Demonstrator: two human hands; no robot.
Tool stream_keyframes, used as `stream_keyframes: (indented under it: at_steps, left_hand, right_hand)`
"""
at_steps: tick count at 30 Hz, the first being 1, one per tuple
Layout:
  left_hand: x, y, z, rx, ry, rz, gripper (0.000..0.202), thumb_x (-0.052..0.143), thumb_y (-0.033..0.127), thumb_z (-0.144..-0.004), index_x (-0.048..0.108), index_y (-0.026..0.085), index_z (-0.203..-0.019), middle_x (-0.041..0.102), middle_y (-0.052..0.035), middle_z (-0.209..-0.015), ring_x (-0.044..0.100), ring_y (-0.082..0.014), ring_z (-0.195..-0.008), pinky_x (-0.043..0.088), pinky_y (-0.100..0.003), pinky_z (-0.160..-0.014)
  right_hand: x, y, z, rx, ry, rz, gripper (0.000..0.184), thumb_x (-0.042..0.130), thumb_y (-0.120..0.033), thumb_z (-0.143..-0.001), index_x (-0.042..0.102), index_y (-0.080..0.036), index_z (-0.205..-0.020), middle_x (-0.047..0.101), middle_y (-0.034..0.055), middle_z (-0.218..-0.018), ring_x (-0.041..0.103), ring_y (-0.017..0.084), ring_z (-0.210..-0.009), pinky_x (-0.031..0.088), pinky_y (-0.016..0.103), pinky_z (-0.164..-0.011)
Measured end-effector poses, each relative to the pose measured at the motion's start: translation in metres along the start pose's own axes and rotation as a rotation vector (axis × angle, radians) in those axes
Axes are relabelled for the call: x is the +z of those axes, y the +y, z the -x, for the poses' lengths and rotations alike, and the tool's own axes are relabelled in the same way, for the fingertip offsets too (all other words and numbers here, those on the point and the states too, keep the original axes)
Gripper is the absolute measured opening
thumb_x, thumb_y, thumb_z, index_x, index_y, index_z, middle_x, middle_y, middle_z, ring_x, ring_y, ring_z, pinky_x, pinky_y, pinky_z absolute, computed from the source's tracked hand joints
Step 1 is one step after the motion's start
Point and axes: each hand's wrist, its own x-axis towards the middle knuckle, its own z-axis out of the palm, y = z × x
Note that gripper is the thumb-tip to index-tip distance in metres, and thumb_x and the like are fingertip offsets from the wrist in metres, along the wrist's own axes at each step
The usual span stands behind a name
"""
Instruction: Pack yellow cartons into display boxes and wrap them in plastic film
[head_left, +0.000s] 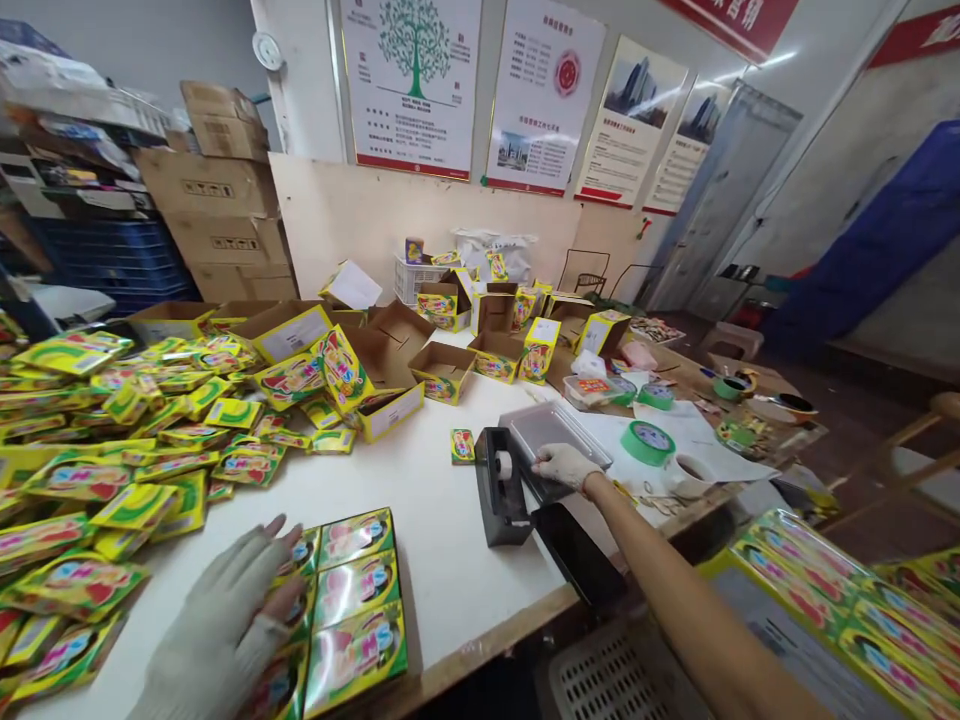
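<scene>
My left hand (221, 610), in a pale glove with bare fingertips, lies over the left side of a block of yellow-green printed boxes (358, 600) at the table's front edge. Its fingers are stretched out and partly cover the boxes under them. My right hand (562, 466), gloved too, is at a grey plastic case (551, 425) with a see-through top. Its fingers are curled closed at the case's near side; what they hold, if anything, is hidden. Left of it stands a black tape dispenser (504, 490) with a roll of tape. One small printed box (463, 446) lies beside the dispenser.
Loose printed boxes (135, 430) are heaped at the left. Open display cartons (390, 345) stand along the back. A black phone-like slab (577, 555) lies at the front edge. Green tape rolls (647, 442) are to the right, and a packed carton (810, 610) sits at lower right.
</scene>
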Motion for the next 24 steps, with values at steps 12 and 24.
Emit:
stream_keyframes:
  at_steps: [12,24]
  left_hand:
    - [0.011,0.017,-0.030,0.010,-0.276,-0.152,0.059,0.031,0.056,-0.089,0.060,0.023,-0.128,0.063,-0.0094,-0.127,0.056,-0.0293,-0.112,0.037,-0.049,-0.097]
    - [0.006,0.025,-0.033,-0.033,-0.258,0.008,0.052,0.035,0.049,-0.090,0.059,0.024,-0.129,0.059,-0.0112,-0.133,0.048,-0.0319,-0.129,0.035,-0.056,-0.105]
  right_hand:
    - [-0.012,0.003,-0.002,0.015,-0.088,-0.082,0.028,0.059,-0.037,-0.093,0.063,-0.013,-0.107,0.065,0.0035,-0.098,0.063,0.014,-0.078,0.055,0.029,-0.066]
    - [-0.017,-0.061,0.043,0.017,0.252,0.146,0.019,0.052,-0.024,-0.095,0.061,-0.012,-0.108,0.062,0.0143,-0.114,0.060,0.022,-0.102,0.049,0.040,-0.090]
